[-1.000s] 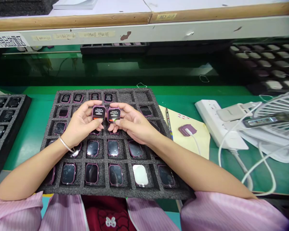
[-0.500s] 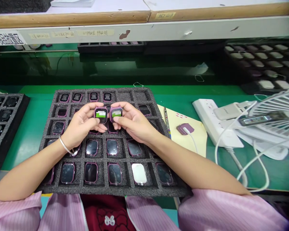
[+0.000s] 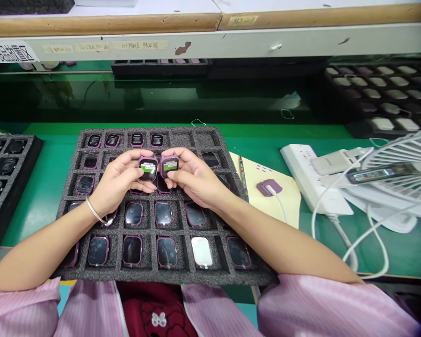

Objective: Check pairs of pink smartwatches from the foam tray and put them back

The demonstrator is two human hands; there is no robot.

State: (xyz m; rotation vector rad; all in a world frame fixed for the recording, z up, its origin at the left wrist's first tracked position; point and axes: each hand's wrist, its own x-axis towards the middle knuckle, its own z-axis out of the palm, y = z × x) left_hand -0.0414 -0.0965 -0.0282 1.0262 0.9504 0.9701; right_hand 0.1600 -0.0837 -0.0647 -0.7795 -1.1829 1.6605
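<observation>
Foam tray [image 3: 154, 276] rests on the green worktop [image 3: 51, 135]; above the tray's middle the left hand [image 3: 116, 181] pinches the left watch [image 3: 148, 168] between thumb and fingers, and the right hand [image 3: 199, 181] pinches the right watch [image 3: 169, 165] likewise, side by side. Their long axes seem to run toward the tray's far edge, where 4 lit watches [image 3: 136, 140] lie, mostly nearer the left hand

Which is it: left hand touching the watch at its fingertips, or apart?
Touching: the head view shows the left hand holding the watch, its thumb lapping over the front.
</observation>
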